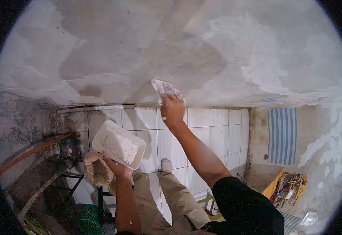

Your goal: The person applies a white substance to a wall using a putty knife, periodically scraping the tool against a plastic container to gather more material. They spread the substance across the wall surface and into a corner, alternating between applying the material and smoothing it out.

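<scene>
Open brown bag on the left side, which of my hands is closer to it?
Left. Your left hand is just beside the bag in the picture; your right hand is farther off, up by the wall.

hands: 2; left hand (118,167) left of bottom centre, right hand (173,111) mid-frame
flat scraper (164,86): 1, mid-frame
white tray (120,144): 1, left of centre
open bag (90,169): 1, lower left
green basket (88,220): 1, bottom left
striped cloth (283,136): 1, right side
wire rack (294,188): 1, lower right
trouser legs (180,196): 2, bottom centre
feet (166,164): 1 visible, below centre
</scene>
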`<control>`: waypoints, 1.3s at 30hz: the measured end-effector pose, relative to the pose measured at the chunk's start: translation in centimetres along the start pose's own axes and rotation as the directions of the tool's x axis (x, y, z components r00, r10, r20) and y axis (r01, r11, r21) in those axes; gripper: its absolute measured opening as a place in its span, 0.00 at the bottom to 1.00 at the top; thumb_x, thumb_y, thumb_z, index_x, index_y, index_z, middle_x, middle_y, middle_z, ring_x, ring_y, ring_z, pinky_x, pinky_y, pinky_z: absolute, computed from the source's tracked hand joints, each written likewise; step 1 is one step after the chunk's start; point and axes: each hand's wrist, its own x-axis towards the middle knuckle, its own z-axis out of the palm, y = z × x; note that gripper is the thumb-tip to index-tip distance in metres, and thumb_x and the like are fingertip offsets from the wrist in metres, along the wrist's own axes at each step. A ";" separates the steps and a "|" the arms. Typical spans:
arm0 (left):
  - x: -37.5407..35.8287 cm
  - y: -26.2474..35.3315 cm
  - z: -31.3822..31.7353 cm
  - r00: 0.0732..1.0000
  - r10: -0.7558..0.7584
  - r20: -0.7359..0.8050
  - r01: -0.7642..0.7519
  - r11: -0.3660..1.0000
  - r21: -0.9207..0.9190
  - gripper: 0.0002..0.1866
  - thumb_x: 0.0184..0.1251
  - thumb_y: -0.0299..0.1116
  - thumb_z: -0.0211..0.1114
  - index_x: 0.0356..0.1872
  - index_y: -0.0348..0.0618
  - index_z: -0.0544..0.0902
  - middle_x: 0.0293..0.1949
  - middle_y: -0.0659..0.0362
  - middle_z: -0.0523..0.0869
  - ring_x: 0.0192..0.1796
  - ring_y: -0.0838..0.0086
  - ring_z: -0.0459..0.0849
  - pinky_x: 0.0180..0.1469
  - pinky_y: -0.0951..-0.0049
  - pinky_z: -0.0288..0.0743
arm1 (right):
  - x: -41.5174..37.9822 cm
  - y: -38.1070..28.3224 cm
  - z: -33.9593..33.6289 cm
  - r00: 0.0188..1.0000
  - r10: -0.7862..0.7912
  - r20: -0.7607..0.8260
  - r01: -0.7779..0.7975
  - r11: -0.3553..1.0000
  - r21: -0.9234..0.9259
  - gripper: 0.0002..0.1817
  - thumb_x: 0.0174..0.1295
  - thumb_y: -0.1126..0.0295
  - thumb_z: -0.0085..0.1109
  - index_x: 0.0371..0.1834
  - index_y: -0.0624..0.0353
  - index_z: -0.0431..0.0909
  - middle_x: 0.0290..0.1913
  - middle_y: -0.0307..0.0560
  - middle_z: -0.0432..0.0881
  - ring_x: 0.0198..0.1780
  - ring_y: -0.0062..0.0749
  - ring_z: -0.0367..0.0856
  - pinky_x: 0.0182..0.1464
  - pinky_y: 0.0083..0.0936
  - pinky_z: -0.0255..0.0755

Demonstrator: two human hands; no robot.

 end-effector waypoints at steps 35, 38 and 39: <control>2.0 -2.9 -7.7 1.000 -0.015 0.005 0.015 0.986 -0.163 0.35 0.65 0.56 0.47 0.67 0.43 0.58 0.62 0.52 0.67 0.64 0.59 0.67 0.65 0.55 0.61 | 0.7 -0.4 6.1 0.887 0.053 -0.458 -0.045 0.999 0.028 0.27 0.45 0.76 0.54 0.54 0.62 0.74 0.44 0.54 0.81 0.47 0.54 0.79 0.51 0.41 0.72; 2.2 -3.6 -9.0 0.995 0.022 -0.093 -0.021 1.000 0.013 0.36 0.65 0.58 0.46 0.67 0.44 0.57 0.63 0.52 0.66 0.64 0.58 0.66 0.65 0.54 0.60 | -2.7 -1.8 11.7 0.983 -0.146 -0.116 0.127 0.980 -0.152 0.31 0.44 0.77 0.56 0.59 0.52 0.72 0.49 0.53 0.79 0.55 0.52 0.74 0.59 0.43 0.64; 1.9 -3.3 -8.9 0.984 -0.029 -0.175 0.032 0.999 0.014 0.37 0.64 0.58 0.46 0.67 0.45 0.57 0.64 0.53 0.65 0.64 0.58 0.66 0.65 0.54 0.59 | -3.4 -2.1 12.8 0.985 -0.013 0.171 0.027 0.997 -0.079 0.31 0.43 0.76 0.57 0.58 0.54 0.72 0.46 0.54 0.80 0.53 0.52 0.75 0.56 0.42 0.66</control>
